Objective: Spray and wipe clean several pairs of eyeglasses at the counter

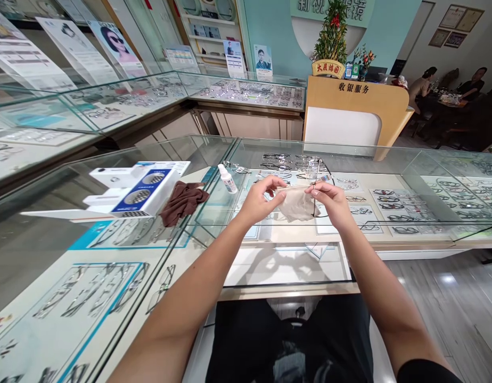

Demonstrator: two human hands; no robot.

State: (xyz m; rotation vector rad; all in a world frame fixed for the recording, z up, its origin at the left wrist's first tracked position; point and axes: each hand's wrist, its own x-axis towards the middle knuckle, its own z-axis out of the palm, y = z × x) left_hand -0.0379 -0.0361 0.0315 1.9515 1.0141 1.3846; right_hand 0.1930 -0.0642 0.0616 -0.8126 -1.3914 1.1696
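Observation:
Above the glass counter, my left hand [264,198] pinches the upper left edge of a beige cloth [297,205] between thumb and fingers. On the cloth's other side, my right hand [331,199] is closed on a thin dark-framed pair of eyeglasses [318,173]. Part of the eyeglasses rises above the right fingers and part hangs below them. The right fingertips also meet the cloth's edge. How far the cloth wraps the eyeglasses is hidden by the fingers.
Left of my hands, a white spray bottle [227,179], a crumpled brown cloth [184,202] and a blue-and-white box [144,189] rest on the glass counter [206,234]. Eyeglass frames [390,199] lie inside. Beyond stands a wooden cash desk [358,98]; people sit at the far right.

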